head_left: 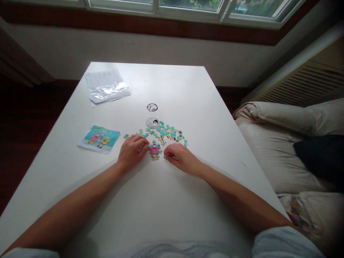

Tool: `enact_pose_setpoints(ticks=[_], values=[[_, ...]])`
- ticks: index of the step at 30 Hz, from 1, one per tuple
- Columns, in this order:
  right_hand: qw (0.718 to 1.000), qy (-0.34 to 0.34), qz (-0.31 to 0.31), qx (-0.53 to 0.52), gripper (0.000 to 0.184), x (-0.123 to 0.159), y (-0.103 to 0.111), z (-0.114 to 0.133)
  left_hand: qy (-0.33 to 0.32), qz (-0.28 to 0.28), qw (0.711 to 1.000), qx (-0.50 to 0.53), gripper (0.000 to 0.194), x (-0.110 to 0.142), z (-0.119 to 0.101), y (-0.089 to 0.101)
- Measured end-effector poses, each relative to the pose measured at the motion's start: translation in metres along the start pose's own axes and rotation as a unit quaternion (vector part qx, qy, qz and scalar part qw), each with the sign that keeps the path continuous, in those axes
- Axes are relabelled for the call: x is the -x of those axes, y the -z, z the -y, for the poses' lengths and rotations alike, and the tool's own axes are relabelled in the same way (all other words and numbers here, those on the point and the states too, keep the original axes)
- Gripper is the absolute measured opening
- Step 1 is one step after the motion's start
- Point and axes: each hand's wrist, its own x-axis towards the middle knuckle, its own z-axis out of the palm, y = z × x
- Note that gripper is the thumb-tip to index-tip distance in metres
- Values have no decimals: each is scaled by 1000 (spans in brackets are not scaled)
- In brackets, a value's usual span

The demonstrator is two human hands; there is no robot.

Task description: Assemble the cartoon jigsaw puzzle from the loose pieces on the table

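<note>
White surface (174, 86) stands before the window (188, 4). Around its middle many puzzle pieces (168, 128) lie loose, so I judge most is left. Near its left edge is a picture sheet (99, 138). My left hand (133, 150) is curled, its hold I cannot tell; between it and my right hand (182, 157), one pink figure section (154, 150) looks joined. The right pinches one small green piece (165, 157).

Tabletop (166, 84): plain white. Loose puzzle pieces (170, 132): mostly teal, some yellow. Joined puzzle section (154, 150): pink figure, teal along the top. Picture card (94, 137): teal ground, pink and yellow figures, white border. Sofa (263, 154): cream. Window trim (120, 29): reddish brown.
</note>
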Motion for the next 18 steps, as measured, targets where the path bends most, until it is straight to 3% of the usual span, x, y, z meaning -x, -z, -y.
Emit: enact_pose_setpoints(ticks=[6,11,18], values=[[982,-82,-63,-160,6,-1,-13,-2,0,-7,1000,3,16,1,-5,2],[956,-94,-92,-263,14,-1,-21,2,-21,17,998,48,13,6,-21,-4],[966,-63,-106,-228,14,1,-23,7,0,19,990,137,10,14,-39,-10]])
